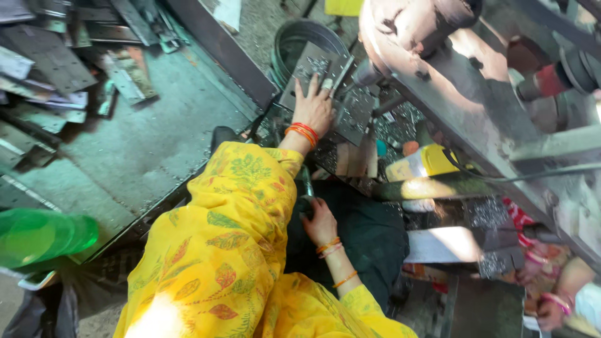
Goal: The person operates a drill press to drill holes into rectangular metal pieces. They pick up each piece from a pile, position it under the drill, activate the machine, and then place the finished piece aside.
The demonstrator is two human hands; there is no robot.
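My left hand (315, 107) lies flat, fingers spread, on the grey punched metal plate (322, 70) under the press — my right hand (320, 222) rests lower, its grip unclear.

Machine frame (463, 106) is overhanging the metal plate (325, 81) from the right, closing off that side. Round tub (294, 44) is boxing in the plate's far edge. Left of the plate, the grey floor (169, 131) is lying open up to the scrap pile (56, 69).
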